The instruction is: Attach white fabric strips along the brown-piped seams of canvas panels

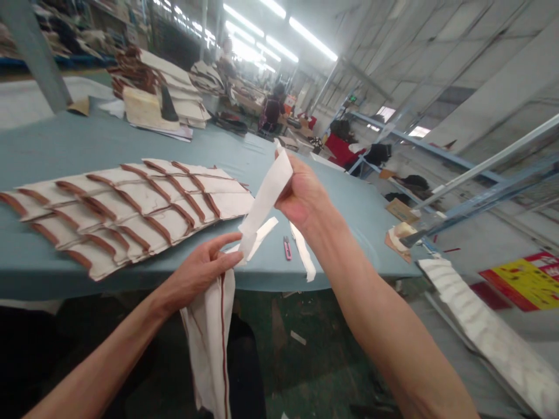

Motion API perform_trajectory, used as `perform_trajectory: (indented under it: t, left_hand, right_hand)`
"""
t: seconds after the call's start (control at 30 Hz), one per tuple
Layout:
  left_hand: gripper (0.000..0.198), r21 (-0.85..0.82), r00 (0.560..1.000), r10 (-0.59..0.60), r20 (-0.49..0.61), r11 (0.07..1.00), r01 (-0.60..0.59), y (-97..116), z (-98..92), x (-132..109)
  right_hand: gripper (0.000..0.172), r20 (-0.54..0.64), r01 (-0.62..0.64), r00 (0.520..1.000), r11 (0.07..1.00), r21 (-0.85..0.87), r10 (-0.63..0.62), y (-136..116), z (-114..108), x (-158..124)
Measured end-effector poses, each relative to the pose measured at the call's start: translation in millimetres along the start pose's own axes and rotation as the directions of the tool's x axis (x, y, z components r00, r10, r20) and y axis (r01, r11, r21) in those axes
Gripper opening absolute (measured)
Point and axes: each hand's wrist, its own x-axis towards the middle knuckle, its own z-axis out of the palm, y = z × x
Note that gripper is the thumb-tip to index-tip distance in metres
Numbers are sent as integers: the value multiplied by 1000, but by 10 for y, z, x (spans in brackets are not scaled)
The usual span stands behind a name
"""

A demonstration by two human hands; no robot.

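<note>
Head view: right hand (pixel 303 192) up over the table (pixel 358 218), fingers pinching the upper end of a white strip (pixel 267 189). Left hand (pixel 203 267) lower, at the table's near edge, thumb and fingers closed on the strip's lower end. Strip slants between both hands, above the table. White cloth (pixel 213 343) with a brown line hangs below the left hand, past the table edge; can't tell if joined to the strip. Pink snips (pixel 287 248) on the table, just beside a loose scrap (pixel 302 251). Brown-edged panels (pixel 144 203) overlap at left. Co-worker (pixel 271 110) in the background.
</note>
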Motion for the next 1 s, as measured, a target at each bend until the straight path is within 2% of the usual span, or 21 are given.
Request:
perform_trajectory:
  t: [0.1, 0.2, 0.3, 0.4, 0.53, 0.63, 0.7, 0.8, 0.9, 1.0]
  left_hand:
    - [64, -39, 997, 14, 76, 999, -11, -4, 28, 31]
    - [58, -14, 997, 31, 64, 999, -30, -66, 37, 5]
    - [56, 47, 998, 56, 19, 997, -56, -114, -32, -57]
    - [53, 114, 997, 82, -5, 990, -80, -86, -143, -93]
    - [50, 222, 996, 91, 16, 971, -92, 35, -198, -100]
    - [51, 281, 997, 18, 71, 959, -37, 83, -161, -180]
    - [55, 271, 995, -63, 79, 962, 40, 50, -148, -285]
    - [61, 256, 986, -166, 11, 954, 158, -100, -168, -439]
    - [65, 245, 980, -195, -48, 949, 200, -285, -166, -495]
    - [69, 284, 979, -181, -97, 938, 201, -396, -66, -467]
  right_hand:
    - [16, 24, -81, 997, 995, 60, 80, 27, 34, 32]
    - [18, -2, -33, 999, 999, 36, 33, 92, -22, 105]
    - [27, -120, 44, 992, 999, -18, -46, 204, -174, 164]
    - [30, -278, 103, 952, 989, -108, -129, 352, -372, 198]
    - [35, -411, 74, 902, 986, -149, -129, 554, -637, 291]
    - [39, -496, 42, 861, 987, -155, -114, 612, -877, 403]
    - [42, -547, 21, 830, 985, -172, -113, 583, -1074, 448]
    - [38, -576, -30, 812, 978, -205, -96, 464, -1386, 420]
    - [36, -578, -77, 813, 971, -228, -71, 296, -1642, 325]
    - [37, -598, -110, 800, 967, -230, -51, 135, -1804, 234]
